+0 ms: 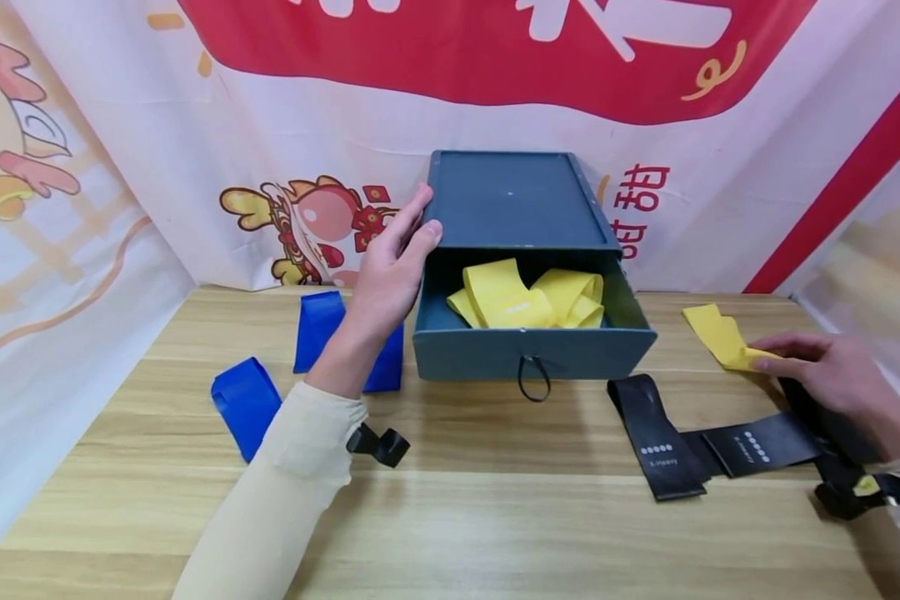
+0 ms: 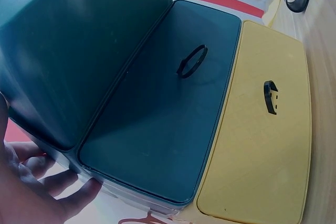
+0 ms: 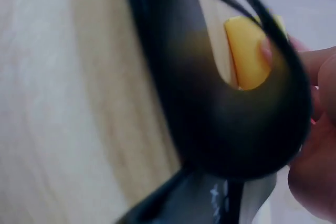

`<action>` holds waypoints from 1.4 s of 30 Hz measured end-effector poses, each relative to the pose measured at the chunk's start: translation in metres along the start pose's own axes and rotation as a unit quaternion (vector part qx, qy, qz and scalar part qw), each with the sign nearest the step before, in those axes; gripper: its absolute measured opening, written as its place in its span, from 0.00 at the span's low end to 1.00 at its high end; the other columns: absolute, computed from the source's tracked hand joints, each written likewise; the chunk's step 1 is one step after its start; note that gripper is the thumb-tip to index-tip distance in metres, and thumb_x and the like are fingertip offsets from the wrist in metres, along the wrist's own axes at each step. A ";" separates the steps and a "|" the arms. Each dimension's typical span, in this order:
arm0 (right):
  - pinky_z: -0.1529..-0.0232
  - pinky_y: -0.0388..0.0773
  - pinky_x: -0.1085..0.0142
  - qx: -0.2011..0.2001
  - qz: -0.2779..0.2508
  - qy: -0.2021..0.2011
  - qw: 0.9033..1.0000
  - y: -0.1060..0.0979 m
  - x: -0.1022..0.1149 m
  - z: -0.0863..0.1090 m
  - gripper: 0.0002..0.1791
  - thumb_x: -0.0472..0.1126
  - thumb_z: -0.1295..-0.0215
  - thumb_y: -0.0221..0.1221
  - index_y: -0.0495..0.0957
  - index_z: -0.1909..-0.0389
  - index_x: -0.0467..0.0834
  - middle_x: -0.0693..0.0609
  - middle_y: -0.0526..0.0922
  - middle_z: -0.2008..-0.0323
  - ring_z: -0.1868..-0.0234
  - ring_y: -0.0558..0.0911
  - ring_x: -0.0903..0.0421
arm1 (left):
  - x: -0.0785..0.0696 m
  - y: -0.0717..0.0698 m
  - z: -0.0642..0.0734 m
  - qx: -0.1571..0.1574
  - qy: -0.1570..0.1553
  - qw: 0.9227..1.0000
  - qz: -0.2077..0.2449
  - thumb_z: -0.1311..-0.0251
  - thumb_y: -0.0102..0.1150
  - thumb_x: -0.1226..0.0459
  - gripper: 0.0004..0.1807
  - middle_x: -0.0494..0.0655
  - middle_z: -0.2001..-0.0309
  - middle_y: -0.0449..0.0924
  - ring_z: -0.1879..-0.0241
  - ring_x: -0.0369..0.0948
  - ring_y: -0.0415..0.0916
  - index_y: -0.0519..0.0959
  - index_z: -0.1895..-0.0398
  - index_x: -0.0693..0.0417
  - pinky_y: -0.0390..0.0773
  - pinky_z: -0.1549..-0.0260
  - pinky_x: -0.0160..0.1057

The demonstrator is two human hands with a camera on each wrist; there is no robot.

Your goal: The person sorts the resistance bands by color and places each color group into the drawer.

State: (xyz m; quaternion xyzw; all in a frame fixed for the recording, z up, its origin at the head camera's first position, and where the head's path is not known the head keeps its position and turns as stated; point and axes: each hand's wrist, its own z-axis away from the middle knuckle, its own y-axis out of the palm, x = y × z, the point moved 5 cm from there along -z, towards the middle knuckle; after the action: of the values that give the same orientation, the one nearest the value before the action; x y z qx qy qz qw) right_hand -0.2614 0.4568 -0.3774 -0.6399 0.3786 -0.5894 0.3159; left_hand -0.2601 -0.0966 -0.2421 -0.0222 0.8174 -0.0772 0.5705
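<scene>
Yellow fabric strip [image 1: 715, 333] is pinched between the thumb and fingers of a person's right hand [image 1: 832, 375] at the right side of a wooden table [image 1: 495, 542]. Black strips [image 1: 656, 446] lie just beside that hand, some printed with white dots. To their left, more yellow strips [image 1: 521, 302] sit in the pulled-out drawer [image 1: 472, 357] of a dark teal box [image 1: 510, 200], a black loop [image 1: 534, 381] hanging from its front. The left hand [image 1: 390, 275], fingers extended, touches the box's left edge. Blue strips [image 1: 247, 404] rest near the left forearm; behind stands a red-and-white printed cloth [image 1: 487, 67].
</scene>
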 end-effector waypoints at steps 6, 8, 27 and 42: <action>0.68 0.74 0.77 -0.024 -0.012 0.004 1.000 -0.010 0.017 -0.002 0.25 0.55 0.28 0.67 0.84 0.43 0.39 0.55 0.88 0.59 0.66 0.74 0.70 | 0.000 0.000 0.000 -0.002 -0.002 1.000 -0.002 0.17 0.47 0.54 0.31 0.32 0.16 0.58 0.16 0.31 0.53 0.60 0.15 0.44 0.59 0.18 0.37; 0.68 0.75 0.80 -0.039 -0.020 0.006 0.999 -0.013 0.025 -0.002 0.26 0.55 0.27 0.66 0.84 0.42 0.38 0.49 0.88 0.55 0.67 0.74 0.71 | 0.000 0.000 0.000 -0.003 -0.004 1.000 -0.003 0.17 0.47 0.53 0.31 0.32 0.16 0.58 0.17 0.31 0.53 0.60 0.15 0.44 0.59 0.18 0.37; 0.59 0.72 0.90 -0.104 -0.096 -0.009 0.990 -0.030 0.098 0.004 0.31 0.58 0.26 0.63 0.80 0.33 0.40 0.75 0.75 0.56 0.58 0.76 0.65 | 0.000 0.000 0.001 -0.004 -0.003 1.000 -0.001 0.17 0.48 0.54 0.31 0.31 0.16 0.58 0.17 0.31 0.54 0.60 0.15 0.44 0.60 0.18 0.37; 0.55 0.73 0.91 -0.140 -0.157 -0.064 0.975 -0.046 0.151 0.017 0.24 0.45 0.25 0.65 0.81 0.33 0.39 0.79 0.79 0.56 0.57 0.77 0.68 | -0.001 0.000 0.002 -0.002 0.002 1.000 0.001 0.17 0.48 0.54 0.31 0.32 0.16 0.58 0.17 0.31 0.54 0.60 0.15 0.44 0.60 0.18 0.37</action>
State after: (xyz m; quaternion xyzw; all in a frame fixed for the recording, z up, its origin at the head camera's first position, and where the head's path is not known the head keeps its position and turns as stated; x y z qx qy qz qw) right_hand -0.2368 0.3505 -0.2622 -0.7658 0.3312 -0.5304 0.1503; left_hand -0.2582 -0.0964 -0.2420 -0.0222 0.8187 -0.0745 0.5689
